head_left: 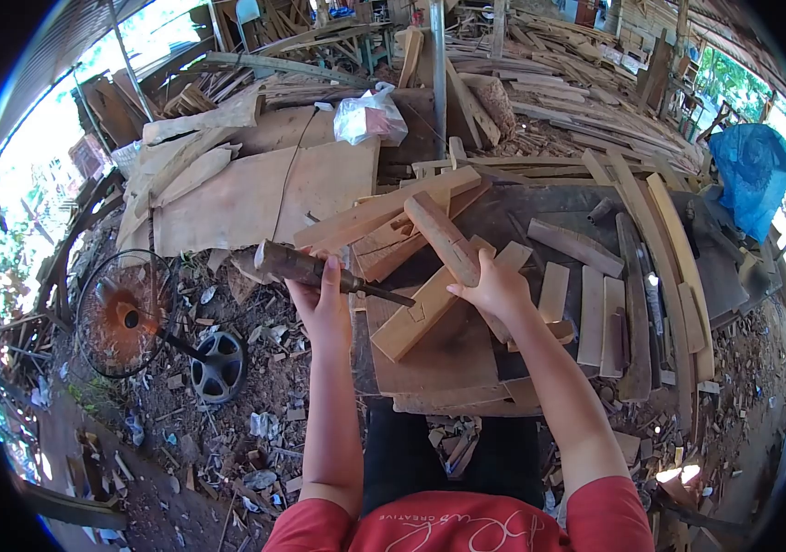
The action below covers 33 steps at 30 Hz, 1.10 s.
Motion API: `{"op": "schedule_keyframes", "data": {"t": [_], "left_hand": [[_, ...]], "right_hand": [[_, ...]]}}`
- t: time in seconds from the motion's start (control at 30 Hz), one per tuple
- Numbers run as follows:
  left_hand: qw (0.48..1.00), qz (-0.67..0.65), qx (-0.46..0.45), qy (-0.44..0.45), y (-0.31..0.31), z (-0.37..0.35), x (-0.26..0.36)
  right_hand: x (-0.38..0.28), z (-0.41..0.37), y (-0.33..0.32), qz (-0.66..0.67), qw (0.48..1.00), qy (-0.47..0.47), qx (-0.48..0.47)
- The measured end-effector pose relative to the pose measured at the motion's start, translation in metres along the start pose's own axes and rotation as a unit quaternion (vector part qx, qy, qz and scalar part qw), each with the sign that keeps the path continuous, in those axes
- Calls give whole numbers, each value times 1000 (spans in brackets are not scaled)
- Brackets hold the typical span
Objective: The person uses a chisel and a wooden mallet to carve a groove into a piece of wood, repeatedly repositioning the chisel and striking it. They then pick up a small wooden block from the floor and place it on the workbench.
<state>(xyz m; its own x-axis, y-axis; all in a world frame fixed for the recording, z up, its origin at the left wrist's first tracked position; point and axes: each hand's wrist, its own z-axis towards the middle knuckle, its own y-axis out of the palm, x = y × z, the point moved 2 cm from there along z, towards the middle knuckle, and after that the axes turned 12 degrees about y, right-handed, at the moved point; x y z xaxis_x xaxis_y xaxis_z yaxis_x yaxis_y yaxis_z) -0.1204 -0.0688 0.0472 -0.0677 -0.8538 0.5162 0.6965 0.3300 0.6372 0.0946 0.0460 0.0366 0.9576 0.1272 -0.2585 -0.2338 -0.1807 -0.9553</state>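
Note:
My left hand [321, 299] is closed round a chisel [296, 265] with a thick wooden handle, its metal blade pointing right over a wooden block. In my right hand [496, 290] is a rounded wooden mallet or club [441, 237], slanting up to the left. Between and below the hands lies the light wooden block [411, 324], with dark marks drawn near its lower left end. A flat board [448, 368] is under it. Behind the chisel, long planks [384, 212] lie crossed over one another.
Short wood pieces [591, 317] lie at the right of the work surface. A plastic bag [370, 118] rests on large boards [218, 202] behind. On the left stands a round fan [126, 313]. A blue sheet [750, 175] hangs at the far right.

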Motion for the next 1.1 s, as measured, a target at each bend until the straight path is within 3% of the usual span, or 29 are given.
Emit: {"op": "schedule_keyframes", "data": {"t": [1.1], "left_hand": [[999, 32, 10, 3, 10, -7, -3]], "right_hand": [[1, -1, -1, 26, 999, -22, 19]]}}
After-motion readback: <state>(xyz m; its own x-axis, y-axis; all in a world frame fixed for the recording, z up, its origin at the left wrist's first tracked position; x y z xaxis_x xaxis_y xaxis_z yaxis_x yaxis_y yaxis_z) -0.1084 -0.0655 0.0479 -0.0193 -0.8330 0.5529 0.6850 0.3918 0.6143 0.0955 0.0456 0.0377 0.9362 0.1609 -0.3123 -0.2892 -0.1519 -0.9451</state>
